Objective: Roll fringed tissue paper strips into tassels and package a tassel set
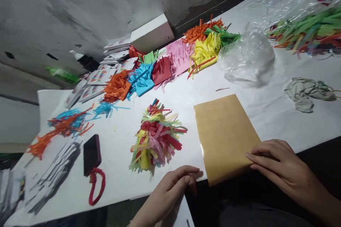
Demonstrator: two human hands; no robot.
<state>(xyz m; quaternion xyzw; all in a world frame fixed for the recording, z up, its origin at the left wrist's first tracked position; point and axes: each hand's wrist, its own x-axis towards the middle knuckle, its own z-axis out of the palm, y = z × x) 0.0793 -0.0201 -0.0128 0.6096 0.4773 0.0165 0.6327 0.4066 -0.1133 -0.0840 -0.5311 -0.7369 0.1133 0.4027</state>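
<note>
**Hands at the brown sheet**

The right hand (277, 165) lay flat, fingers together, on the brown sheet's (226, 136) near corner (table (266, 106) edge). The left hand (174, 186), loosely curled and empty, rested just beside the mixed paper strips (156, 138).

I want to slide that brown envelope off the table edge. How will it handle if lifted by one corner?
The brown envelope lies flat and thin, so it probably droops when lifted. Its surface shows a sheen, so it may slip under the right hand. It looks light.
</note>
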